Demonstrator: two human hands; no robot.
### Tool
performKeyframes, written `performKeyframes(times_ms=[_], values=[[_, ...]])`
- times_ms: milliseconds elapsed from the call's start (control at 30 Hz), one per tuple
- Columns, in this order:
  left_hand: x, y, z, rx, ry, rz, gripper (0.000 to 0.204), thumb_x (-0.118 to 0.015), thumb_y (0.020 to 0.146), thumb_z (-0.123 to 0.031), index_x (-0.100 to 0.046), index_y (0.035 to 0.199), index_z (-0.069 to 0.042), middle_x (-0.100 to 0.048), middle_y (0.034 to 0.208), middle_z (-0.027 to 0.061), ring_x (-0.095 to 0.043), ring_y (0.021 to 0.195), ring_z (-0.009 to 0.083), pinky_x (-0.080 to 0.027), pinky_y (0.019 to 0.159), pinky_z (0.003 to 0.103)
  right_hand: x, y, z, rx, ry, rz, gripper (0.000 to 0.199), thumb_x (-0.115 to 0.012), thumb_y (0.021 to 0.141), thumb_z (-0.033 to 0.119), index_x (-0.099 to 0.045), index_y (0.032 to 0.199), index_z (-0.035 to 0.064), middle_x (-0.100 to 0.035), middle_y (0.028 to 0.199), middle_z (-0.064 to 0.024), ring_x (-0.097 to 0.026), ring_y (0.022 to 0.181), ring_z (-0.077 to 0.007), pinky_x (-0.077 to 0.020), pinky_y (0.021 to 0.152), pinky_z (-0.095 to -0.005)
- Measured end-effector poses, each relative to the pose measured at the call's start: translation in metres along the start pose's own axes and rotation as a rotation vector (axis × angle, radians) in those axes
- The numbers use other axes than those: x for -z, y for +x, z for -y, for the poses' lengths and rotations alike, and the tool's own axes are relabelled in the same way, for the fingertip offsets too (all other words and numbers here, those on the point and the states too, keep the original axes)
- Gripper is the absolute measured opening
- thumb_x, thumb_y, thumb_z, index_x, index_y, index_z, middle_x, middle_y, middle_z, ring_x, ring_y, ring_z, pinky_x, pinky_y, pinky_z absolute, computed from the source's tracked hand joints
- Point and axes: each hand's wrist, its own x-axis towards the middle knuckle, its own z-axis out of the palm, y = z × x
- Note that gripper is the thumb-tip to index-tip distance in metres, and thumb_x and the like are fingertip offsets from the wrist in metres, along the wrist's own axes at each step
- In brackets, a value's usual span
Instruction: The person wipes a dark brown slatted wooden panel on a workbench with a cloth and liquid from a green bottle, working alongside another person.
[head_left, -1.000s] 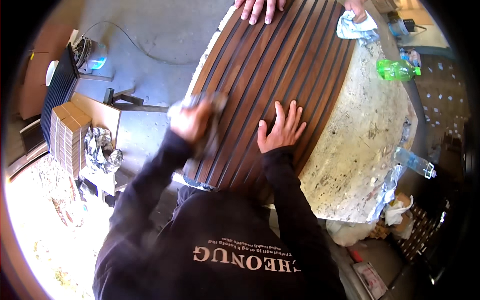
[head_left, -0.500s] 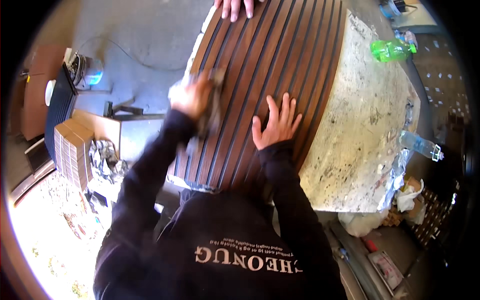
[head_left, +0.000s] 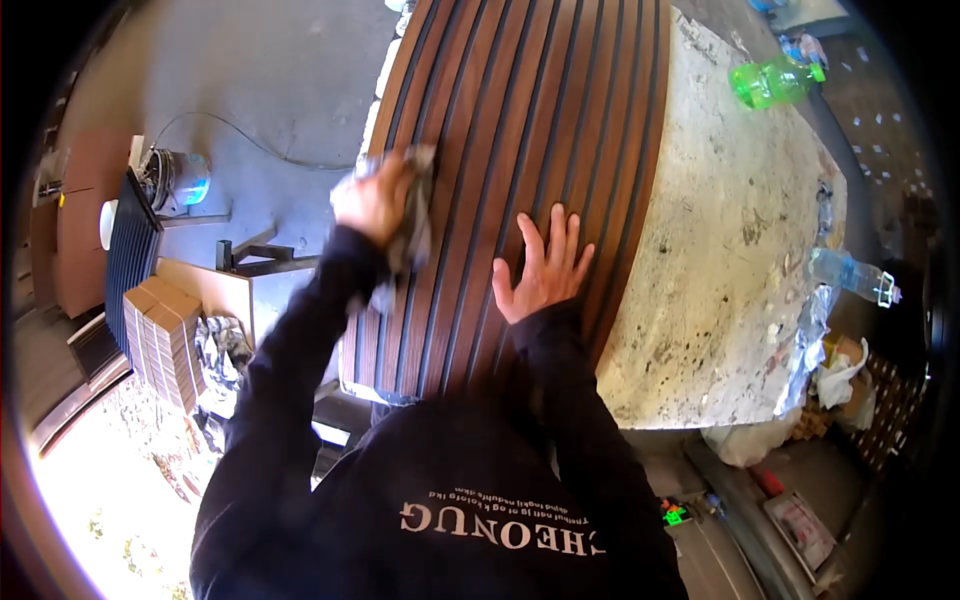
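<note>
A brown slatted wood panel (head_left: 480,190) with dark grooves lies lengthwise in front of me on the worktable. At its left edge my left hand (head_left: 372,205) is closed around a crumpled grey rag (head_left: 418,215), pressed against the outer slats; the hand is slightly blurred. My right hand (head_left: 543,270) rests flat on the slats nearer the right side, fingers spread, holding nothing. The near end of the panel reaches my body.
The stained pale tabletop (head_left: 720,250) extends right of the panel. On its right side lie a green plastic bottle (head_left: 775,82) and a clear bottle (head_left: 850,275). Left of me are a metal frame (head_left: 262,255), a bucket (head_left: 182,180) and strapped cardboard (head_left: 165,335).
The fingers of another person's hand at the panel's far end have gone from view. My left hand still has the rag at the left edge; the whole view has shifted slightly.
</note>
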Motion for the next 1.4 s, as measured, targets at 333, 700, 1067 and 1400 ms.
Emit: performKeyframes(times_ms=[333,700,1067,1400], values=[[-0.014,0.183,-0.003,0.155,0.070,0.071,0.031,-0.051,0.088,-0.042,-0.058,0.111,-0.022,-0.065,0.088,0.0201,-0.062,0.082,0.0405,-0.050,0.073,0.050,0.001,-0.001,0.006,-0.005,0.054,0.036,0.054,-0.049,0.084,0.043,-0.045,0.132,0.0196,-0.027,0.147,-0.0166,-0.022,0.137,-0.0378,-0.0161,0.104,-0.0655],[-0.022,0.192,0.002,0.119,0.136,0.057,0.025,-0.054,0.086,-0.038,-0.060,0.103,-0.021,-0.066,0.090,0.0182,-0.062,0.084,0.0403,-0.050,0.074,0.049,0.004,-0.001,0.002,-0.019,0.080,0.096,0.055,-0.049,0.084,0.042,-0.042,0.135,0.0210,-0.024,0.148,-0.0173,-0.019,0.138,-0.0376,-0.0139,0.105,-0.0646],[-0.035,0.170,0.010,-0.012,0.191,0.134,0.036,-0.054,0.087,-0.041,-0.058,0.113,-0.017,-0.065,0.090,0.0206,-0.061,0.084,0.0419,-0.049,0.072,0.050,0.003,-0.011,-0.008,-0.074,0.104,0.126,0.056,-0.050,0.085,0.043,-0.041,0.136,0.0220,-0.022,0.150,-0.0154,-0.018,0.139,-0.0362,-0.0130,0.106,-0.0630],[-0.011,0.047,0.015,-0.440,-0.117,0.002,0.015,-0.060,0.082,-0.016,-0.061,0.096,-0.011,-0.062,0.076,0.0161,-0.064,0.069,0.0318,-0.051,0.060,0.041,0.003,-0.007,-0.015,-0.097,0.143,0.108,0.057,-0.052,0.084,0.041,-0.039,0.137,0.0246,-0.022,0.150,-0.0138,-0.018,0.140,-0.0344,-0.0108,0.107,-0.0617]])
